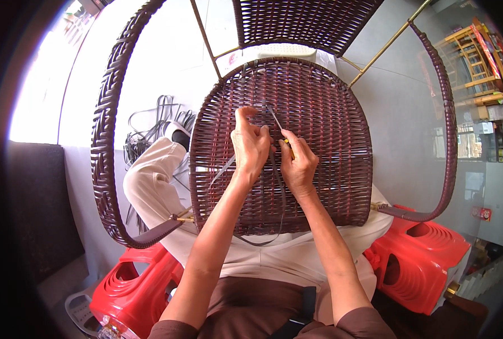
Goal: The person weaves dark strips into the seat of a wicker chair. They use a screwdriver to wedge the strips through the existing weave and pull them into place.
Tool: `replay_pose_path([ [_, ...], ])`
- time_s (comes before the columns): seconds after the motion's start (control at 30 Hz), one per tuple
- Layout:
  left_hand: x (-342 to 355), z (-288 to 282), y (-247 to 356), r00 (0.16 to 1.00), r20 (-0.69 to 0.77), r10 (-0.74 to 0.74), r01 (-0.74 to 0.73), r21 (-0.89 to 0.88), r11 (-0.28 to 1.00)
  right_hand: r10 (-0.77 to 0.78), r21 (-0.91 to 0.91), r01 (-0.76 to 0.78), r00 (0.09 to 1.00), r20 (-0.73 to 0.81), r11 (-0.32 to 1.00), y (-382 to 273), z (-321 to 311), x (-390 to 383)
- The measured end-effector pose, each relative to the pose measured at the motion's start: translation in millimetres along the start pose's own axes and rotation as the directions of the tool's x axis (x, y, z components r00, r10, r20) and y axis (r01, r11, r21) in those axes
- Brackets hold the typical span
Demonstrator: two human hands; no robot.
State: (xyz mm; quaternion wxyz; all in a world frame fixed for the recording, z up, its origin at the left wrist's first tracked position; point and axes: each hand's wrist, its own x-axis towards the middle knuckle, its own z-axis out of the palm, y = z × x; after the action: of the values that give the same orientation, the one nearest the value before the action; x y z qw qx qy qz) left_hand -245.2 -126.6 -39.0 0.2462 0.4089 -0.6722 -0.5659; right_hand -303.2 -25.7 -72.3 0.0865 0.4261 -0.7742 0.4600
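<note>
A woven chair seat point(319, 186) of dark brown and reddish strips lies across my lap. My right hand point(300, 165) is closed around the yellow-and-black handle of a screwdriver point(274, 117), whose metal shaft slants up and left to the weave. Just left of it, my left hand point(250, 148) has its index finger bent and raised and its other fingers curled. Flat dark strip point(283, 195) comes out by its fingers and loops down past the seat's front edge. A grey strip end point(222, 171) sticks out beside the left wrist. The fingers partly hide the grip.
Wrapped armrests point(109, 118) curve up on both sides, and the woven backrest point(302, 22) stands at the far side. Red plastic stools point(418, 265) flank me. A tangle of loose strips point(141, 133) lies on the floor at left; a bamboo-like frame point(471, 65) is far right.
</note>
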Motion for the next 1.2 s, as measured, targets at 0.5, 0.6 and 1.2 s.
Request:
replay_pose_path([
  [0.5, -12.4, -8.9, -1.3, 0.982, 0.084, -0.166, 0.183, -0.257, 0.949, 0.053, -0.616, 0.006, 0.996, 0.078, 0.788, 10.8, -54.7, 29.5],
  [0.6, -11.9, -12.1, -6.8, 0.977, 0.077, -0.197, 0.212, -0.333, 0.919, 0.016, -0.402, 0.029, 0.994, 0.109, 0.915, 3.0, -32.8, 50.9],
  [1.2, -8.6, -15.0, -10.1, 0.969, 0.162, -0.187, 0.239, -0.417, 0.877, 0.321, -0.069, -0.332, 0.808, 0.495, 0.941, 3.2, 38.3, 107.7],
])
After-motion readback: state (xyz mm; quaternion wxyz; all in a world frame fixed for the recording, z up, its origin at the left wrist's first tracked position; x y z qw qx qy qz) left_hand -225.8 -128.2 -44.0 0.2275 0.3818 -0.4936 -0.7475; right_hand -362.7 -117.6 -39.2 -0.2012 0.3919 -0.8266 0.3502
